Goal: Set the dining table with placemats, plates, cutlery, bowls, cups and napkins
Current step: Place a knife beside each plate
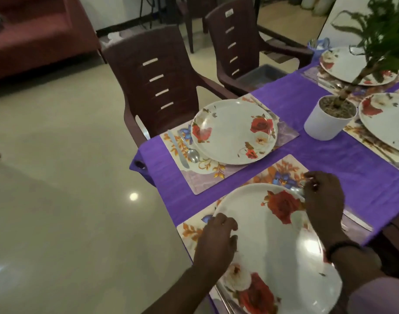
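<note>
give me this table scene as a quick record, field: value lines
surface: purple tablecloth over the table
near setting: floral plate on a floral placemat
left hand: left hand resting on the near plate's left rim
right hand: right hand at the plate's far rim, fingers pinching a spoon
far setting: second plate on its placemat, knife and second spoon to its left
centre: white plant pot
seating: two brown chairs
missing: no bowls, cups or napkins clearly seen
</note>
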